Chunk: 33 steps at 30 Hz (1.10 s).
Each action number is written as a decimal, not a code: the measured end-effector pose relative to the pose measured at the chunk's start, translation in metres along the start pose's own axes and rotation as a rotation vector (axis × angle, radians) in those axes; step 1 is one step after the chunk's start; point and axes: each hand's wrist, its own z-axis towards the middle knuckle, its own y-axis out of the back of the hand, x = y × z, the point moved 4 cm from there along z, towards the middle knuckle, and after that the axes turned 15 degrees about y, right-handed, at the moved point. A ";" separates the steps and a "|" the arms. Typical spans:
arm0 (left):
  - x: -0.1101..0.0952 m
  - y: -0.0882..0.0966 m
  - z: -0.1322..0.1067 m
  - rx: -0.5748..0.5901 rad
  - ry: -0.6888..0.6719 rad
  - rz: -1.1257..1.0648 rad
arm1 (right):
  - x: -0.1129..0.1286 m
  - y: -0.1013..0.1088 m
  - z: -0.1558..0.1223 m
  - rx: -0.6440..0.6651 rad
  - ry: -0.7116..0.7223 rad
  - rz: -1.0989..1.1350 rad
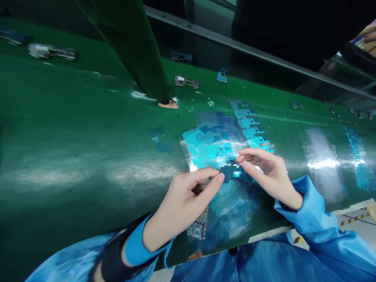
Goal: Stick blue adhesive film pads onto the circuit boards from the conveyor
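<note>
My left hand (188,199) is closed around a small circuit board (199,226) whose lower end sticks out below the palm. Thumb and forefinger meet near a small blue sticker (230,172). My right hand (266,168) pinches that same sticker from the right, fingers pressed together. Both hands hover over a shiny backing sheet (217,145) covered with several blue stickers, lying on the green conveyor belt (88,149). Both sleeves are blue.
A second sheet (323,156) with a strip of blue stickers (357,156) lies to the right. Small circuit boards (186,82) and blue parts (222,75) sit farther along the belt. A dark green post (132,43) comes down at the belt's middle. Another person's hand (367,37) shows top right.
</note>
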 end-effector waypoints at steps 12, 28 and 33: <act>0.002 0.003 0.003 -0.047 0.107 -0.065 | -0.003 0.011 -0.001 -0.152 -0.019 -0.031; 0.018 0.006 0.011 -0.014 0.310 -0.434 | 0.022 0.026 -0.008 -0.247 0.326 -0.487; 0.020 0.001 0.013 0.044 0.317 -0.524 | 0.017 0.026 -0.004 -0.199 0.139 -0.253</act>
